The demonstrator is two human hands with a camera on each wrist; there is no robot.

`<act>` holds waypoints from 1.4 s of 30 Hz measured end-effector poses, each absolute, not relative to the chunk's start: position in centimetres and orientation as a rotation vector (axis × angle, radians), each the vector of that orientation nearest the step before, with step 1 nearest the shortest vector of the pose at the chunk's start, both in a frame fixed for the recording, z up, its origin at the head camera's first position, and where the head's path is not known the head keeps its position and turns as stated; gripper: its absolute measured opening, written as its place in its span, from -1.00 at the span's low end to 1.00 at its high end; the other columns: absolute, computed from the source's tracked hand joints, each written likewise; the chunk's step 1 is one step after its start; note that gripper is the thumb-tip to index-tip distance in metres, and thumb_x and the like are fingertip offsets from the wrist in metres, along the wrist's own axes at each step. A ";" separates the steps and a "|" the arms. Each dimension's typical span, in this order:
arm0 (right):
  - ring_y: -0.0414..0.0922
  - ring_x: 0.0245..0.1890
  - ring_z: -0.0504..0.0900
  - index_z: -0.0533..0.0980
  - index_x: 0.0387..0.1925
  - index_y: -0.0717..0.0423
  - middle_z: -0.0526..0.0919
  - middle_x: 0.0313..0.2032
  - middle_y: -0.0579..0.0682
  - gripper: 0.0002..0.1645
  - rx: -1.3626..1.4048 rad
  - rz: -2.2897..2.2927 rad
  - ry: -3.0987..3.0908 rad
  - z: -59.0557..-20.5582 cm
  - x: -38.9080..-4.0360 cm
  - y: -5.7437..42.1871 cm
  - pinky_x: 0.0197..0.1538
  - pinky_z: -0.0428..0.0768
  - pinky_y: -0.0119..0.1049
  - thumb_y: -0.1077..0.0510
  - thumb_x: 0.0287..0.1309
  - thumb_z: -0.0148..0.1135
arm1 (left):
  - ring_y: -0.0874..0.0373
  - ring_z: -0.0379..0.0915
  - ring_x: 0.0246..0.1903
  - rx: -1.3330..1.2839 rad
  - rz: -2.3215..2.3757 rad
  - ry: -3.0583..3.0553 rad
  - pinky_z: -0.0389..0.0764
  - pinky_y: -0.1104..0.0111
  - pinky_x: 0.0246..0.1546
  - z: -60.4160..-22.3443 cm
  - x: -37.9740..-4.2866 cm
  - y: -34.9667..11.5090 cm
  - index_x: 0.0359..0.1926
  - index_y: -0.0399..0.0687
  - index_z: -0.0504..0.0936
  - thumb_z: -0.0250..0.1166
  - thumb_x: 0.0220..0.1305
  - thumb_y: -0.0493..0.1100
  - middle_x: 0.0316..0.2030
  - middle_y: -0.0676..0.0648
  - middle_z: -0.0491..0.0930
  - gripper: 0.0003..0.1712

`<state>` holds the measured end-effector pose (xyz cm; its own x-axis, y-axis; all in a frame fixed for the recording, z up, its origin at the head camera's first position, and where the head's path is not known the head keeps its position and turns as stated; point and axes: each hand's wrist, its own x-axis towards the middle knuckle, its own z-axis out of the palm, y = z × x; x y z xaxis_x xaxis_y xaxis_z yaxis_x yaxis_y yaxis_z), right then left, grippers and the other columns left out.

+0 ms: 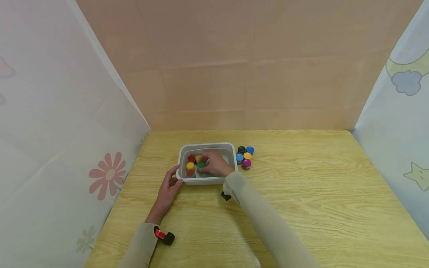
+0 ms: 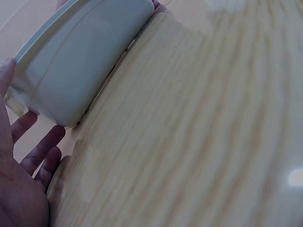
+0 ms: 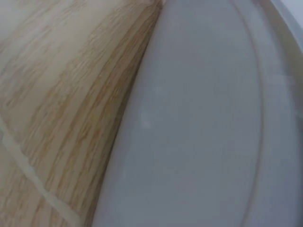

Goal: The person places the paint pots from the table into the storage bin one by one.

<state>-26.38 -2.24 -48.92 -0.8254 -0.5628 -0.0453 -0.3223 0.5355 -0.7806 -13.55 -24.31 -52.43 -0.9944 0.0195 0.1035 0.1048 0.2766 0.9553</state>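
A white plastic tub (image 1: 203,181) stands on the table with several small paint jars in it. Inside, my right hand (image 1: 216,163) pinches a green-lidded paint jar (image 1: 202,165) from the side. Left of it are a dark red jar (image 1: 191,159), a yellow jar (image 1: 190,166) and a brownish-red jar (image 1: 190,174); another yellow jar (image 1: 198,158) is partly covered by my fingers. My left hand (image 1: 168,189) holds the tub's near left corner, its thumb and fingers spread about the wall (image 2: 80,61). The right wrist view shows only the tub's outer wall (image 3: 199,113) and table, no hand.
Just right of the tub, a cluster of jars stands on the wooden table (image 1: 318,193): black (image 1: 241,149), blue (image 1: 250,150), light blue (image 1: 239,158), yellow (image 1: 247,156) and purple (image 1: 246,164). Patterned sheets hang left and right, with a plain tan one (image 1: 248,67) behind.
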 end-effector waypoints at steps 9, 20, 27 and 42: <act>-0.04 -0.02 0.63 0.67 -0.06 0.12 0.72 -0.09 0.05 -0.65 -0.740 -1.080 2.538 -49.2 -26.5 -2.4 0.16 0.58 -0.11 0.24 0.10 0.56 | 0.08 0.50 0.05 -0.107 -1.845 -2.454 0.45 0.51 0.06 -52.3 -13.5 -24.2 0.58 0.05 0.23 0.20 0.55 -0.14 0.40 -0.25 0.36 -0.32; -0.02 -0.02 0.63 0.68 -0.04 0.14 0.73 -0.08 0.06 -0.65 -0.746 -1.085 2.538 -49.2 -26.4 -2.5 0.16 0.57 -0.11 0.24 0.11 0.56 | 0.02 0.49 0.08 -0.126 -1.844 -2.448 0.44 0.50 0.06 -52.6 -13.4 -24.3 0.58 0.07 0.23 0.19 0.56 -0.14 0.40 -0.24 0.35 -0.33; -0.01 -0.01 0.63 0.67 0.00 0.17 0.72 -0.07 0.09 -0.64 -0.753 -1.103 2.522 -49.1 -26.4 -2.4 0.15 0.57 -0.11 0.26 0.15 0.52 | 0.09 0.50 0.06 -0.140 -1.841 -2.446 0.45 0.51 0.05 -52.6 -13.5 -24.3 0.58 0.08 0.23 0.19 0.56 -0.13 0.41 -0.22 0.35 -0.33; -0.02 0.00 0.66 0.66 0.05 0.18 0.72 -0.02 0.10 -0.66 -0.752 -1.143 2.482 -49.2 -26.5 -2.5 0.14 0.62 -0.12 0.32 0.24 0.42 | 0.06 0.50 0.06 -0.143 -1.848 -2.449 0.46 0.51 0.05 -52.4 -13.5 -24.3 0.58 0.00 0.22 0.20 0.56 -0.16 0.41 -0.27 0.35 -0.32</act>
